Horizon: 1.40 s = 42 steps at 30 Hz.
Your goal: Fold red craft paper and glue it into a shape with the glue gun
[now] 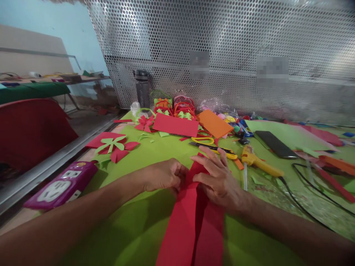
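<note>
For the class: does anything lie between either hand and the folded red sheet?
Nothing visible: the left hand is at the edge of the folded sheet, the right hand on top. The cutter lies beyond the sheet's far end, not between.

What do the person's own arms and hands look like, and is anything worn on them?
The left hand and right hand are bare, without gloves. The left forearm and right forearm show no sleeve, watch or bracelet within the picture. No ring can be seen, though part of the left hand is hidden.
</note>
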{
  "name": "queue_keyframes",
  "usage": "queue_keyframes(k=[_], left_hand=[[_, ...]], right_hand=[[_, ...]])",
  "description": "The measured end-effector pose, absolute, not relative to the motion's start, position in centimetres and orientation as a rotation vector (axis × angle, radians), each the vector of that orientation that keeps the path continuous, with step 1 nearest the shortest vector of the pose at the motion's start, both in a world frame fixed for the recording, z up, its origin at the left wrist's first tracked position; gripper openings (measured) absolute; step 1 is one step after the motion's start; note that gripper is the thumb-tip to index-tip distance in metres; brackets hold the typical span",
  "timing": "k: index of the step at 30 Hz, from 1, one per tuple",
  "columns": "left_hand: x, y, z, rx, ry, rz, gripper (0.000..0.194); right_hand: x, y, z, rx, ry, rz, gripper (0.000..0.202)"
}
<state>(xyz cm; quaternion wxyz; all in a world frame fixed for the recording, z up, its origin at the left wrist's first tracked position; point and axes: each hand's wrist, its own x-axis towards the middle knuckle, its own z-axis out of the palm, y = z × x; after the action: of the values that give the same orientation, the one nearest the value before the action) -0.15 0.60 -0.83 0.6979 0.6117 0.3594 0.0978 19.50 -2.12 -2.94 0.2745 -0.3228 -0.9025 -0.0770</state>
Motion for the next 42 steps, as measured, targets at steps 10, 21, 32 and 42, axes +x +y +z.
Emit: queue_keyframes(k=[10,21,32,42], left_hand=[[0.1,0.1,-0.6,1.421,0.791,0.225,0.027],[0.4,-0.7,-0.1,1.369,0.995,0.374,0.068],[0.8,-1.6,0.6,1.947,1.062,0.425,0.044],[1.0,-2.4,1.2,2.145,1.200,0.489,0.031]], right_hand=[[19.1,-2.4,-2.4,-1.006,-2.450,-0.247,0.019],[17.7,-2.5,-1.6,-1.084,-2.509,-0.372,0.021],[17.4,-2.5,-0.8,-1.246,-2.267,-0.478,0.069],[17.4,-2.3,-0.5,-1.239,-2.298,-0.480,0.088]])
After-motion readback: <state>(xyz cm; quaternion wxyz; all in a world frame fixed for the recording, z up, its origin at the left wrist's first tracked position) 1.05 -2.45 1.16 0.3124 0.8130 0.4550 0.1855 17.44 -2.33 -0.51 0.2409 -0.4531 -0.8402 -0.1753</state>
